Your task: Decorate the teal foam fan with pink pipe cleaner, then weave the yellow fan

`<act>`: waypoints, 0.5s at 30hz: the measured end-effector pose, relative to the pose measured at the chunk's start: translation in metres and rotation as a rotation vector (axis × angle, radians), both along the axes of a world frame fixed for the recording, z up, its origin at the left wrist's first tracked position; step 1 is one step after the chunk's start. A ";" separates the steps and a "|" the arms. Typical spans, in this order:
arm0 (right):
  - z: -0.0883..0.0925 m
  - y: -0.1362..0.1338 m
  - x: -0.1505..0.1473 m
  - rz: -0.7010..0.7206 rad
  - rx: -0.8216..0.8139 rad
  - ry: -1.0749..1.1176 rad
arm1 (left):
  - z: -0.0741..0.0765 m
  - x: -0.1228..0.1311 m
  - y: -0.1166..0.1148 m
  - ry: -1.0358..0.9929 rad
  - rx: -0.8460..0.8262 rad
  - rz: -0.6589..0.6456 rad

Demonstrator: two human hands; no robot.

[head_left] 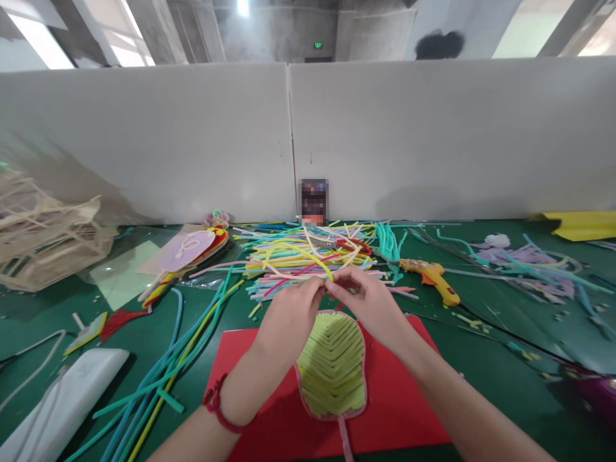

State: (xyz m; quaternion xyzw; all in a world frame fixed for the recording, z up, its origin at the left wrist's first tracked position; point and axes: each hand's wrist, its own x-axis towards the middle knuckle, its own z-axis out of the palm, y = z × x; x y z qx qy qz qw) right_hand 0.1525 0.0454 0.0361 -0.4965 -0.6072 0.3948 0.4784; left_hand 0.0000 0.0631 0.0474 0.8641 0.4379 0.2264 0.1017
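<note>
My left hand (pixel 291 316) and my right hand (pixel 369 303) meet in a pinch just above a leaf-shaped fan (pixel 332 366). Between their fingertips is a yellow pipe cleaner (pixel 329 268), curving up and back toward the left; its pinched end is hidden. The fan has rows of yellow-green strips in a V pattern, a pink edge and a pink stem. It lies on a red sheet (pixel 404 420). Right behind my hands spreads a pile of coloured pipe cleaners (pixel 260 282), with red-handled scissors (pixel 353 246) on top.
A yellow glue gun (pixel 436 279) lies to the right, its cord running off to the lower right. On the left are loose blue, green and yellow pipe cleaners (pixel 166 366), a white power strip (pixel 72 404) and a round purple fan (pixel 187 250). Grey partitions (pixel 144 141) stand behind.
</note>
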 end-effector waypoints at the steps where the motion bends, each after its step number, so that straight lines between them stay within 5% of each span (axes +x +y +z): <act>1: -0.001 0.000 0.000 -0.020 0.020 -0.028 | -0.001 0.000 -0.001 0.032 0.015 0.005; 8: -0.006 -0.001 0.001 -0.075 0.126 -0.171 | 0.000 0.003 -0.007 0.231 0.095 -0.007; 15: -0.004 -0.003 -0.001 -0.093 0.153 -0.228 | 0.006 0.007 -0.008 0.114 -0.106 0.128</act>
